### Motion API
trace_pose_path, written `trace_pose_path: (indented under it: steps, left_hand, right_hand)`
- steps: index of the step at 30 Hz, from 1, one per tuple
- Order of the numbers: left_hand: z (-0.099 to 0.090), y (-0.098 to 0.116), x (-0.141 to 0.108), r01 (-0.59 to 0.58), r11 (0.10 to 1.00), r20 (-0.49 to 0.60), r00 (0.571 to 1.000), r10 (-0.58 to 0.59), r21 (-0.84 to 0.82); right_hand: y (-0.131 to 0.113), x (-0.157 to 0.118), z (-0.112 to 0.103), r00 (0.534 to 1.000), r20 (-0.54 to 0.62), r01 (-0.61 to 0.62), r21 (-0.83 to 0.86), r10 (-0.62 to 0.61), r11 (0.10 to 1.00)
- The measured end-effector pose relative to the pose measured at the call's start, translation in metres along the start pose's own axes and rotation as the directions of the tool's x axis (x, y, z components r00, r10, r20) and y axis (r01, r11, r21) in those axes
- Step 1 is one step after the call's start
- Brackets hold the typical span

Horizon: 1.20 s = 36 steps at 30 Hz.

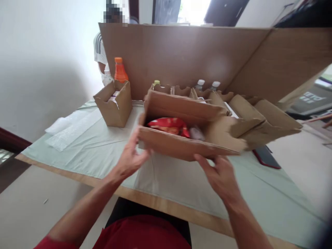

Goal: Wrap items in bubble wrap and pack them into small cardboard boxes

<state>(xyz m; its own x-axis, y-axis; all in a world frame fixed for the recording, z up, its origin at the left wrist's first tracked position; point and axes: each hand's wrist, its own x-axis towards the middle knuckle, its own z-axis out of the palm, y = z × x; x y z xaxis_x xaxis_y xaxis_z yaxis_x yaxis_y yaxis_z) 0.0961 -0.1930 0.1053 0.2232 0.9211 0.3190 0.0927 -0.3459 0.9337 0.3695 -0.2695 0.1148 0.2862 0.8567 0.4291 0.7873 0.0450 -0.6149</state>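
A long brown cardboard box (178, 145), open at the top, is tilted toward me between my two hands. My left hand (132, 157) grips its left end, the thumb lying along the near wall. My right hand (220, 174) holds the lower near edge toward the right, with some fingers hidden beneath. Inside lie a red packet (171, 125) and a small pale item (197, 134) that I cannot make out. The box's right end has a curved cut-out.
Several cardboard bins stand behind the box; one bin (118, 107) at left sits below an orange bottle (120, 71). Bubble wrap (70, 129) lies on the cloth-covered table (109, 155). A tall cardboard panel (181, 57) backs everything. Beyond it is a person (100, 52).
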Motion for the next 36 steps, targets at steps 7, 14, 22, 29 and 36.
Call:
trace_pose_path:
  steps: [7, 14, 22, 29, 36]
  left_hand:
    - [-0.001, -0.030, -0.057, 0.137, 0.983, 0.037, 0.990, -0.133, -0.119]
    - [-0.106, -0.062, 0.007, 0.155, 0.979, -0.167, 0.970, -0.176, -0.129]
    - [-0.059, -0.095, -0.044, 0.175, 0.980, -0.231, 0.962, -0.149, 0.095]
    - [-0.028, -0.101, -0.069, -0.007, 0.937, -0.069, 0.997, 0.033, 0.350]
    - [-0.061, -0.090, -0.029, 0.020, 0.979, 0.093, 0.995, -0.040, 0.204]
  right_hand:
    - [0.005, -0.077, -0.003, 0.999, 0.033, 0.014, -0.132, -0.010, 0.991]
    - [-0.055, -0.083, 0.093, 0.966, 0.124, 0.185, 0.275, -0.225, 0.943]
    - [-0.006, -0.031, 0.095, 0.963, 0.269, -0.115, 0.298, 0.032, 0.948]
    - [-0.009, -0.018, 0.128, 0.942, 0.328, -0.097, 0.449, -0.063, 0.888]
    - [0.004, -0.047, 0.145, 0.974, 0.140, 0.120, 0.341, -0.177, 0.932]
